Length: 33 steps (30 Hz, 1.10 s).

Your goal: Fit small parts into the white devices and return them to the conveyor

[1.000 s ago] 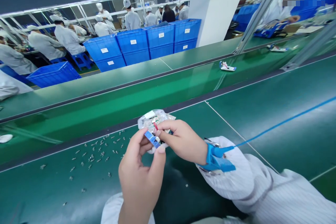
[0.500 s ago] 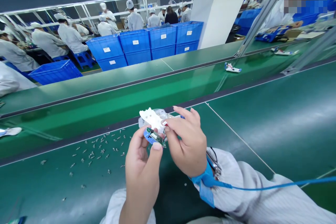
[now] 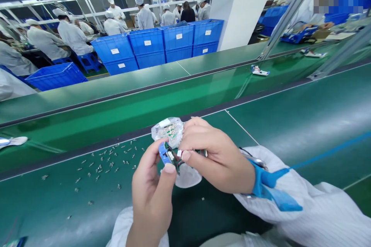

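My left hand (image 3: 153,185) is closed, thumb and fingers gripping a blue-ended part (image 3: 164,153) with a green circuit board (image 3: 175,159). Close beside the board, my right hand (image 3: 218,154) pinches a small white connector (image 3: 179,153) on thin wires, at least one of them red. A smooth white plastic piece (image 3: 189,178) shows below the right fingers; what supports it is hidden. Just beyond both hands lies a clear plastic bag (image 3: 156,133) of small metal parts. Several similar parts (image 3: 100,168) are scattered left of my left hand.
A green belt (image 3: 127,106) runs beyond the bench edge, carrying white-and-blue assemblies (image 3: 260,71). Blue bins (image 3: 146,42) are stacked across the aisle, near people in white coats. A blue wrist-strap cord (image 3: 327,150) trails right from my right wrist. A metal post (image 3: 285,19) rises at the right.
The white plastic piece has gone from above my fingers to below them, uncovering the bag. My right hand has turned, its wrist shifting right. The belt's assemblies have moved slightly right.
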{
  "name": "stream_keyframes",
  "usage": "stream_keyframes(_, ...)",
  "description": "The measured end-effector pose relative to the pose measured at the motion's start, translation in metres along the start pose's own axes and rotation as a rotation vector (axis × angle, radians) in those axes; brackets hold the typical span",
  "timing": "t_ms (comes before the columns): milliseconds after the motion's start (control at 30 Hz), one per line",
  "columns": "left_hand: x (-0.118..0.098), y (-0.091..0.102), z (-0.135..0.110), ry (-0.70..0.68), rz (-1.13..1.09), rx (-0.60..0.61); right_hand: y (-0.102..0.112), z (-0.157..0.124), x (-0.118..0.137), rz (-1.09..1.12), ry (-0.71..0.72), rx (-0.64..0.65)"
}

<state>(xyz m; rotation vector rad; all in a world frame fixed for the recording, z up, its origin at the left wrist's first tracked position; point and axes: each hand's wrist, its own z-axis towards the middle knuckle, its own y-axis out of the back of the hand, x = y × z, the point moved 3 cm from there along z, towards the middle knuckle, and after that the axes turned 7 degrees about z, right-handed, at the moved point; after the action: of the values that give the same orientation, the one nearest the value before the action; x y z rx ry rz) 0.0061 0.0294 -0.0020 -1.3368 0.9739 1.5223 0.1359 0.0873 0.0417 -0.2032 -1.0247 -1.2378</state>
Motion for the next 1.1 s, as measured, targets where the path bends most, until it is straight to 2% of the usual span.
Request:
stream_keyframes(167,-0.002,0.004,-0.003,-0.077,-0.034,0.072,0.008,0.008,0.009,-0.074,0.091,0.149)
stream_keyframes(367,-0.006,0.003,-0.004,-0.128,-0.008,0.161,0.01,0.012,0.017,-0.154,0.097,0.252)
stream_keyframes(733,-0.004,0.009,-0.005,-0.198,0.126,0.233,0.012,0.014,0.021,-0.192,0.093,0.334)
stream_keyframes(1100,-0.014,0.011,-0.011,-0.422,0.551,0.165,0.011,0.017,0.025,-0.329,0.059,0.435)
